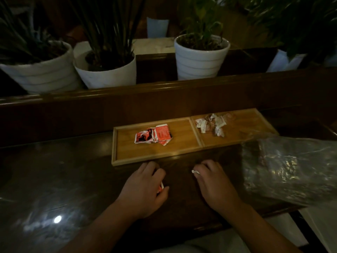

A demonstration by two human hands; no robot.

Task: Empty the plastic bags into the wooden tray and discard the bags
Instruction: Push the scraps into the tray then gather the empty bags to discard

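dark tabletop (76, 172) bare between both hands and wooden tray (156, 158) near edge

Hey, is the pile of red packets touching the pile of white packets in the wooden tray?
Apart. The head view shows the red packets in the left compartment and the white packets in the right, with the tray's divider and bare wood between them.

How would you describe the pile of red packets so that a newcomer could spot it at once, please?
Find the long wooden tray on the dark table. In its left compartment lies the pile of red packets; the right compartment's pile is white and crumpled instead.
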